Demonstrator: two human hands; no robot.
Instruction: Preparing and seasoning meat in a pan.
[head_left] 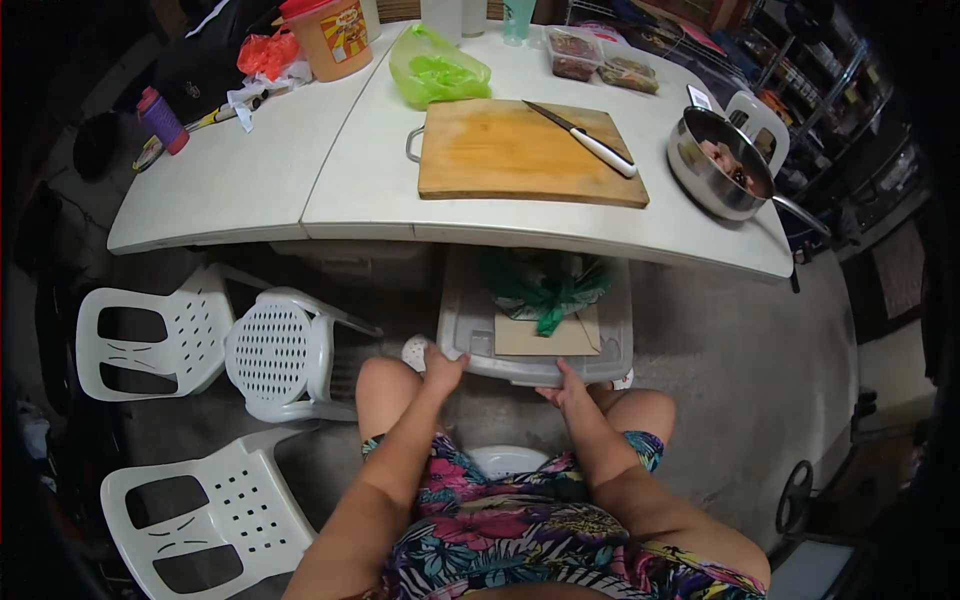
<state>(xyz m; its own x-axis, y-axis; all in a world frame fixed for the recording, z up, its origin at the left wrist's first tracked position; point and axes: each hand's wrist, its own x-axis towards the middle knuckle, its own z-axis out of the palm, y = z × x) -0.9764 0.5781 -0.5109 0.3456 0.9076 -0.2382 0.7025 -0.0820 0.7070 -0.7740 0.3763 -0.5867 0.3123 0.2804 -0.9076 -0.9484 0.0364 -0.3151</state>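
A grey plastic storage bin (470, 335) with a pale lid sits low in front of me, partly beneath the table. My left hand (443, 368) is closed around its near left corner. At the near edge, right of the middle, my right hand (566, 384) grips the rim with the thumb on top; some of its fingers are hidden. On the lid lie a green plastic bag (552, 290), tied or bunched, and a flat piece of brown cardboard (540, 337). The bin's far part is hidden by the tabletop.
The white table (370, 200) carries a wooden cutting board (500, 155) with a white-handled knife (590, 145), a steel pan (715, 190) holding raw meat pieces, a light-green bag (430, 70), clear food boxes (573, 55) and an orange tub (330, 45). White plastic chairs (215, 510) stand left.
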